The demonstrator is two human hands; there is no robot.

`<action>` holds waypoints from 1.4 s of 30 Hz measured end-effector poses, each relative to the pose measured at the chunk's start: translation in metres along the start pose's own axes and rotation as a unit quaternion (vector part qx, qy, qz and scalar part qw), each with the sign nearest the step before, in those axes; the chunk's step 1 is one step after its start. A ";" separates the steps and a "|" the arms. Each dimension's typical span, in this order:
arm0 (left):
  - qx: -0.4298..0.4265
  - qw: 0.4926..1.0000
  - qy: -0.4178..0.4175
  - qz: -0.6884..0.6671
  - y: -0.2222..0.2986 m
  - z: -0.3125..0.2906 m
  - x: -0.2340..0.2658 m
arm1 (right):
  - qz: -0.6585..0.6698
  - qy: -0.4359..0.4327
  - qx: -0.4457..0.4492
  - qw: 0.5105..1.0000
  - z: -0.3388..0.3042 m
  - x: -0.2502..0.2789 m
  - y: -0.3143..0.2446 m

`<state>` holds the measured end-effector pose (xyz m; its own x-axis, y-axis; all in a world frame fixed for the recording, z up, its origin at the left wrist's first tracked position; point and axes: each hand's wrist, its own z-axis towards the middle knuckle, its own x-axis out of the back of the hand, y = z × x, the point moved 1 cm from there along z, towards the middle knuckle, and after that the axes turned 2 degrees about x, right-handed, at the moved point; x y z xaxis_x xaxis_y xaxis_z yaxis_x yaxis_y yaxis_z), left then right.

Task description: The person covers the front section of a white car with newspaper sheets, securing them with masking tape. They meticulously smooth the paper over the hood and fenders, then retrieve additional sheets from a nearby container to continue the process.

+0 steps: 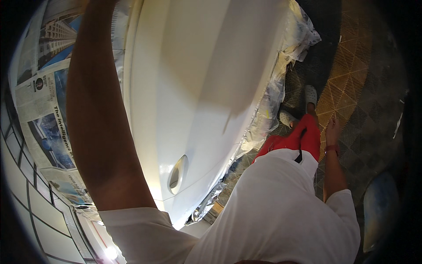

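My left arm reaches up along the left side, and its hand is beyond the top edge. Beneath and beside it lies a large, smooth white vehicle body panel (193,79) with an oval opening (177,174) near its lower end. My right hand (333,131) hangs low at my right side, well apart from the panel, with a red band (331,148) round the wrist. Its fingers look loosely extended, and I see nothing in them. A shadow falls across the panel's upper right part.
Newspaper sheets (41,105) cover the area left of the panel. Crumpled clear plastic sheeting (269,103) runs down its right edge. My feet, in light clogs (311,97), stand on a patterned tile floor (347,83). A bright lamp (110,253) shines at the lower left.
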<state>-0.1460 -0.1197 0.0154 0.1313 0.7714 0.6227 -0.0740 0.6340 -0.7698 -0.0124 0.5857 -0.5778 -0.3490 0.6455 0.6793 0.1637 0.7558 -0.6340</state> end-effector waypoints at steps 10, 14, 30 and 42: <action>0.007 0.985 -0.164 0.056 -0.012 0.017 -0.011 | 0.021 -0.079 -0.130 0.988 -0.010 -0.006 0.052; 0.122 0.945 -0.282 0.112 0.012 0.028 0.018 | 0.031 -0.022 -0.096 0.995 -0.022 -0.019 0.085; -0.058 0.995 0.079 0.021 0.001 0.022 -0.002 | 0.074 -0.044 -0.170 0.982 -0.072 -0.020 0.092; -0.041 0.996 0.085 0.003 0.005 0.018 -0.001 | 0.049 -0.056 -0.199 0.977 -0.077 -0.011 0.076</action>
<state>-0.1644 -0.1162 0.0136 0.2965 0.7504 0.5907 0.0054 0.6172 -0.7868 0.0747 0.6443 -0.6051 -0.4090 0.7178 0.5635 0.5396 0.6882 -0.4849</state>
